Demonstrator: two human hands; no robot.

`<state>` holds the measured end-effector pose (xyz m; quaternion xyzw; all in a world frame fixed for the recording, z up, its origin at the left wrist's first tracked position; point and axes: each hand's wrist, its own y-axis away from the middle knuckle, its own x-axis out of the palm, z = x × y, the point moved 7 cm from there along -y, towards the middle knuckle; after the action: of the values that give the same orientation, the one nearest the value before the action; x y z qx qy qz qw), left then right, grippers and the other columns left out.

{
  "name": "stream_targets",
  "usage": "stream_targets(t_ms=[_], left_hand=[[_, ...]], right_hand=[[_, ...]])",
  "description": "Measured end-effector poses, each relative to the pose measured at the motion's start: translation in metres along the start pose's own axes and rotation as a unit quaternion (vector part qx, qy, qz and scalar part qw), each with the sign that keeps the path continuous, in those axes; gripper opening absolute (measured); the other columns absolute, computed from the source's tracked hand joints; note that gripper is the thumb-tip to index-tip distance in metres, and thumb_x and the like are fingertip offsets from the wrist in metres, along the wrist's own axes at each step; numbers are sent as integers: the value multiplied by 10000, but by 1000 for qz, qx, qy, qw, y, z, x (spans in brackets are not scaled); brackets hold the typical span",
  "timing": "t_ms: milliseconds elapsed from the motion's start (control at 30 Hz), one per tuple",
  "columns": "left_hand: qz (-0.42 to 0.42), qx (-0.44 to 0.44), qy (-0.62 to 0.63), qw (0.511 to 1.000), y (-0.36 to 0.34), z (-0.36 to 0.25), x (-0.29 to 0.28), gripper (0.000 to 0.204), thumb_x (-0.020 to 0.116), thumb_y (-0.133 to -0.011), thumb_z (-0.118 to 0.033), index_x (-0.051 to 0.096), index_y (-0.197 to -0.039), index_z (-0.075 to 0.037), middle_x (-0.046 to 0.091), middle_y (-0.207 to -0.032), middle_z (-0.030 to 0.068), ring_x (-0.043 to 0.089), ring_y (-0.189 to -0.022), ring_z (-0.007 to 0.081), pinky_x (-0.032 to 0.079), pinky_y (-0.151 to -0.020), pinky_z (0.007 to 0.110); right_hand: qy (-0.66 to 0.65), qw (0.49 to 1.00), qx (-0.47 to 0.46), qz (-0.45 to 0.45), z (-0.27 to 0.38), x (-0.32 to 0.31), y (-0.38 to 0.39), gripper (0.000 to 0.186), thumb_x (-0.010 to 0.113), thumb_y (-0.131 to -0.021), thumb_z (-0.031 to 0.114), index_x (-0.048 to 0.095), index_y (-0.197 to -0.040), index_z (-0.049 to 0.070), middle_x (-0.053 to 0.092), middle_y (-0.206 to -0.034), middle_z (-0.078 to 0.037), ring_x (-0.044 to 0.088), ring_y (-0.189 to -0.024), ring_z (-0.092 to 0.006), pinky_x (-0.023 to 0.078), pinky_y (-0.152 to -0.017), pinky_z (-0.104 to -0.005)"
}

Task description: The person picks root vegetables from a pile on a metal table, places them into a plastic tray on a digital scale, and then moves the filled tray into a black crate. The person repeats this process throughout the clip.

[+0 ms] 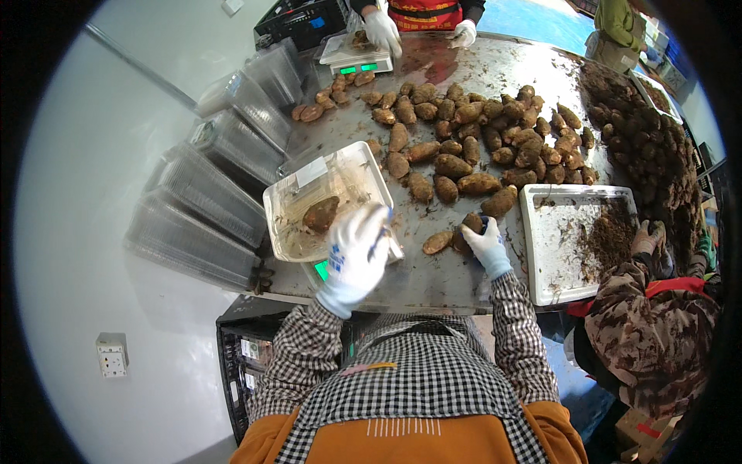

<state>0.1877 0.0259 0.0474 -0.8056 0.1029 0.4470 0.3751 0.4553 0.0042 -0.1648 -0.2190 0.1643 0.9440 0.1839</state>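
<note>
My left hand (357, 254), in a white glove, hovers over the near right side of a shallow cream tray (272, 203). Motion smears its fingers, so their grip does not show. A single brown taro (321, 215) lies in the tray. Under the tray is a scale with a lit green display (321, 269). My right hand (488, 246), gloved too, is closed round a taro (470, 224) on the metal table. Just left of it rests another taro (438, 242).
Many taros (468, 112) spread across the metal table (433, 282). Stacked clear plastic boxes (205, 189) line the left edge. A white tray (528, 240) with dirt stands right, beside a co-worker's gloved hand (648, 238). Across the table, another person's gloved hand (382, 32) is at a second scale (357, 58).
</note>
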Motion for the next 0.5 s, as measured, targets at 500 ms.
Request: stream_targets(t_ms=[500], left_hand=[[195, -290, 871, 346, 86, -34, 125, 619, 408, -1027, -452, 266, -1488, -63, 399, -1461, 199, 465, -1314, 326, 447, -1062, 489]], right_hand=[[-377, 898, -127, 191, 108, -8, 135, 762, 808, -747, 86, 403, -1382, -28, 548, -1315, -148, 559, -1196, -220, 459, -1042, -363]])
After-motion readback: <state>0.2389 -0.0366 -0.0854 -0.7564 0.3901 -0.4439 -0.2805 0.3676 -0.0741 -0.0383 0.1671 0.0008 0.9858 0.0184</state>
